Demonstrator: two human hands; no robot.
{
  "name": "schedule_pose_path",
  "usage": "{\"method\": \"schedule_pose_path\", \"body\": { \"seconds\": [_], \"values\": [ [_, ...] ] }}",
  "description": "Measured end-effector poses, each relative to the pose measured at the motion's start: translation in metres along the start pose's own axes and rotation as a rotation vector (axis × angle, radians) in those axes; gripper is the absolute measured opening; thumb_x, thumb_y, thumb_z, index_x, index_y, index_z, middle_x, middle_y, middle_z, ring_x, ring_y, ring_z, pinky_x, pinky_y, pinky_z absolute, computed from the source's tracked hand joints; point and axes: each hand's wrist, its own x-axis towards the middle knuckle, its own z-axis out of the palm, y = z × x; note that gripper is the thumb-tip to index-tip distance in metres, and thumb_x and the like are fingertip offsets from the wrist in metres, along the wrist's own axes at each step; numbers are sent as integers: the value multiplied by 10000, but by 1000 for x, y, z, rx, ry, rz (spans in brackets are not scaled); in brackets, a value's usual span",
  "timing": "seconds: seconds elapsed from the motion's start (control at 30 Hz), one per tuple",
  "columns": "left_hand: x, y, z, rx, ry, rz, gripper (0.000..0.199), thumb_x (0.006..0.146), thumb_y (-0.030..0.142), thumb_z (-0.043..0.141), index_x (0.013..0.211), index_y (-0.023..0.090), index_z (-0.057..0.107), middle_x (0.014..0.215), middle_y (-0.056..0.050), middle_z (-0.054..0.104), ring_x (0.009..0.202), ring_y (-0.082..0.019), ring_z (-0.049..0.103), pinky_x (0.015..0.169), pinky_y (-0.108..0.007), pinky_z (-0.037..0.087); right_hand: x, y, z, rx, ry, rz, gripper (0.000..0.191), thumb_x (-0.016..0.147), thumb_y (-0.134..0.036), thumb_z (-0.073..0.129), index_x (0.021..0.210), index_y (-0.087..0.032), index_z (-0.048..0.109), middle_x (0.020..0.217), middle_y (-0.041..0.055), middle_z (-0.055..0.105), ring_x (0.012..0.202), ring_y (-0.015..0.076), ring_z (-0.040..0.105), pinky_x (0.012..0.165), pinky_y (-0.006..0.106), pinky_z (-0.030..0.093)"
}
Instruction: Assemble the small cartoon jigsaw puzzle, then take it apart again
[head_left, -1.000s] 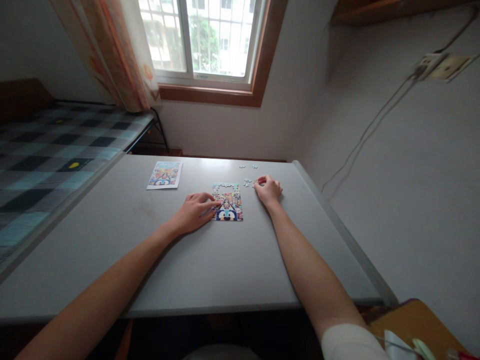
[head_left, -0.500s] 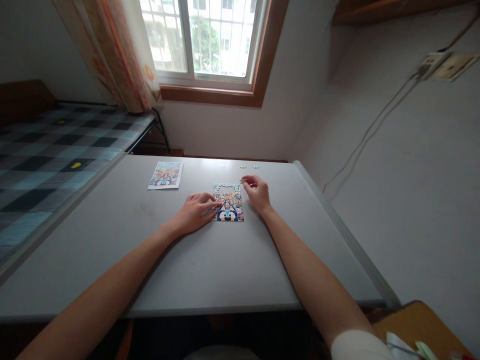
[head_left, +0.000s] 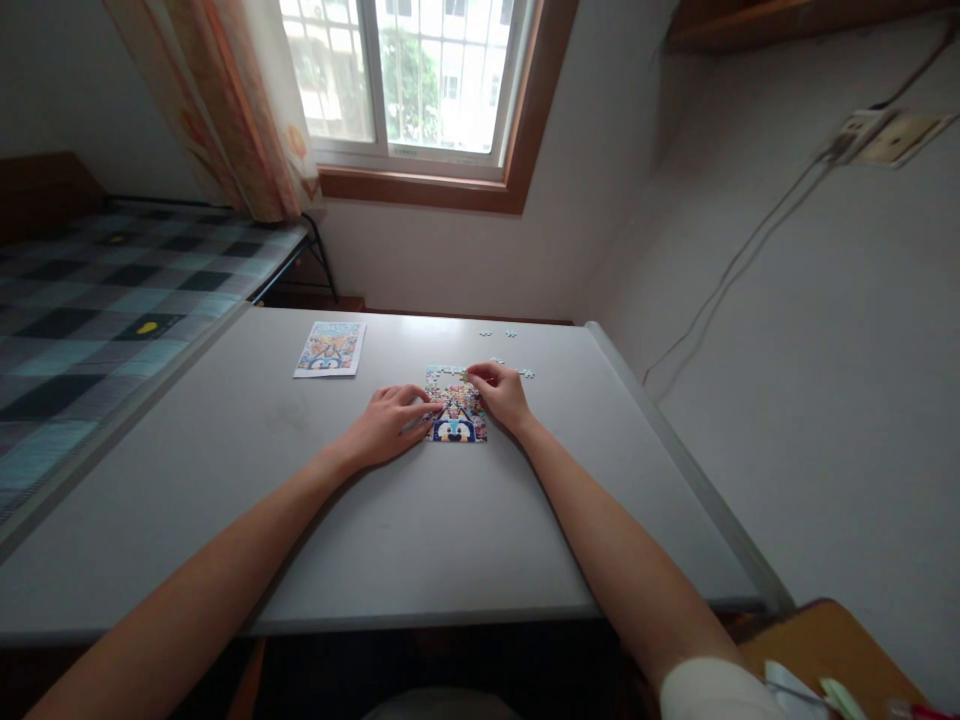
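A colourful jigsaw puzzle [head_left: 459,428] lies on the grey table [head_left: 420,540], with a gap showing near its far edge. My left hand [head_left: 391,425] rests at its left side, fingers apart, fingertips on the puzzle's edge. Over the puzzle's upper right, my right hand [head_left: 501,392] pinches a small puzzle piece [head_left: 465,376]. Loose pieces lie beyond and beside my right hand, among them one piece [head_left: 511,333] near the far edge and another [head_left: 529,373] to the right.
A printed picture sheet [head_left: 330,350] lies at the table's back left. A checked bed [head_left: 150,270] stands left, a wall with a cable [head_left: 724,275] right. A yellow-brown surface [head_left: 832,655] with small items is at the lower right.
My right hand has moved left from beside the puzzle to above its upper right part, uncovering loose pieces. My left hand has stayed in place.
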Motion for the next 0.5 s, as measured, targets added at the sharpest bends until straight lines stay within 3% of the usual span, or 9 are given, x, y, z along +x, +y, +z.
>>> {"method": "schedule_pose_path", "body": {
  "seconds": [0.23, 0.4, 0.5],
  "values": [
    [0, 3, -2, -7, 8, 26, 321, 927, 374, 522, 1231, 376, 624, 1165, -40, 600, 1124, -237, 523, 995, -428, 363, -3, -9, 4, -140, -82, -29, 114, 768, -264, 615, 756, -187, 697, 792, 31, 709, 757, 157, 627, 743, 294, 486],
    [0, 5, -3, -7, 14, 39, 323, 924, 371, 522, 1229, 376, 627, 1154, -42, 605, 1117, -235, 525, 996, -428, 364, -5, -12, 14, -160, -114, -83, 186, 795, -217, 592, 924, -208, 726, 841, 31, 711, 731, 141, 613, 759, 288, 487],
    [0, 5, -3, -7, 13, 32, 335, 919, 368, 526, 1240, 381, 620, 1153, -42, 605, 1115, -236, 524, 1005, -429, 362, -5, -13, 20, -196, -144, -101, 180, 807, -211, 588, 896, -229, 744, 843, 29, 715, 757, 147, 620, 764, 283, 490]
  ]
}}
